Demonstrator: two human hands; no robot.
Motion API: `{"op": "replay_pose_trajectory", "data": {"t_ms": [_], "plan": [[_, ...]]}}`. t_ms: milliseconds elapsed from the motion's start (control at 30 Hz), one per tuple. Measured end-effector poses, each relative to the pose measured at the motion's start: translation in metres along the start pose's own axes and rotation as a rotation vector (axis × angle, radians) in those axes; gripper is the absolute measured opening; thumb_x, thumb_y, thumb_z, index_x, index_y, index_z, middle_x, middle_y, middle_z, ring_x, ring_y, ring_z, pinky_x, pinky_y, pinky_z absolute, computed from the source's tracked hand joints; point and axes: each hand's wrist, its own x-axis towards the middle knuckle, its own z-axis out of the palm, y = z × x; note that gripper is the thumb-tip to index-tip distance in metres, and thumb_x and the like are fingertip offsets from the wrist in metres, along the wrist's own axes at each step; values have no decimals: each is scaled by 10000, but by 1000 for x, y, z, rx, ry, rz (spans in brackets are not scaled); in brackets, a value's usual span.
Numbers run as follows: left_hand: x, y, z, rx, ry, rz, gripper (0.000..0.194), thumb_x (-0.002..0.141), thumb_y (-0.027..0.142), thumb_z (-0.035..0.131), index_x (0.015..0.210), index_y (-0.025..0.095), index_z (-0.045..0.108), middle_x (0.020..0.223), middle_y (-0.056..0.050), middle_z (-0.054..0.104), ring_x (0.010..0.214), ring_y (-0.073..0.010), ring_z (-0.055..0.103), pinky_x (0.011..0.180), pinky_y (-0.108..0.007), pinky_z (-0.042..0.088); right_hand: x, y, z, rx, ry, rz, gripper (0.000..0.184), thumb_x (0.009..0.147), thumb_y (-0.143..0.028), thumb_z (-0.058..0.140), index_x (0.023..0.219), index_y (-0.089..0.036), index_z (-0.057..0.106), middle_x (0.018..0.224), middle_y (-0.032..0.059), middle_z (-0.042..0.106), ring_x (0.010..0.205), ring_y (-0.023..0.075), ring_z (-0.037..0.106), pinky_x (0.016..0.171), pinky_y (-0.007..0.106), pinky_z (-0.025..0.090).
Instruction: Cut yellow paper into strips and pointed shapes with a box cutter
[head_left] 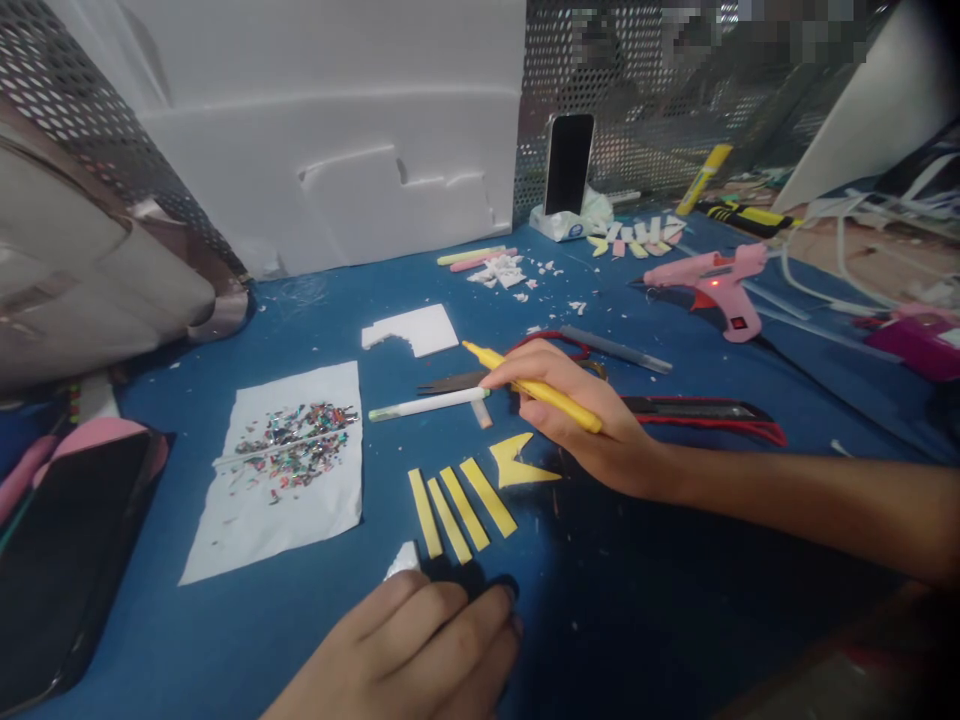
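Observation:
My right hand (570, 415) holds a yellow marker (544, 388) like a pen, its tip pointing left over the table. Below that hand lie several yellow strips (461, 500) in a row and a notched yellow piece (519, 462). At the bottom, my left hand (420, 650) is closed with curled fingers; a white foam scrap (403, 560) pokes out past the index finger, and the thumb is hidden. A white pen with green ends (427, 403) and dark scissors (454, 383) lie under and beside the right hand. Behind them rests a cut white foam sheet (427, 330).
Left is a paper (337, 500) bearing glittery flakes, with a dark phone (67, 570) nearby. A pink glue gun (720, 285), its light glowing, and a red-edged cutter (697, 412) lie right. Another phone (570, 165) stands behind, near white scraps (499, 270).

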Motion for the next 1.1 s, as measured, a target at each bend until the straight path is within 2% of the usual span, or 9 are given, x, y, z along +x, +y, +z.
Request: {"op": "replay_pose_trajectory", "data": {"t_ms": [267,400,433,733,1100], "plan": [[3,-1,0,-16,31,-8,280,996,178,409,1051,193,683,1107,39,689,871,-129,572,790,-267,439,0,0,1,29,23,5,210,956,-123,433,1123,-162,555,1048,42,556,989,130,522,927,256,418],[3,-1,0,-14,67,-2,289,1000,191,403,1024,191,691,1088,38,695,840,-127,569,772,-267,440,-1,0,2,26,32,15,194,958,-134,438,1111,-158,554,1046,52,556,1001,138,525,933,271,421],[3,-1,0,-11,37,-19,272,992,174,421,1029,186,689,1092,33,694,846,-130,572,777,-271,443,-1,0,2,23,32,18,189,958,-138,439,1106,-158,555,1041,53,556,998,141,527,931,275,424],[2,-2,2,-14,58,0,273,996,193,416,1038,190,686,1093,39,694,856,-126,574,765,-266,445,-2,0,2,-10,43,28,180,961,-171,436,1095,-171,555,1037,58,554,974,153,537,922,310,448],[5,-1,-1,-2,46,-4,278,995,176,413,1035,196,688,1089,43,697,838,-121,587,770,-264,452,-1,0,2,-4,34,27,181,960,-163,433,1095,-173,553,1029,51,557,988,150,533,932,293,427]]}}
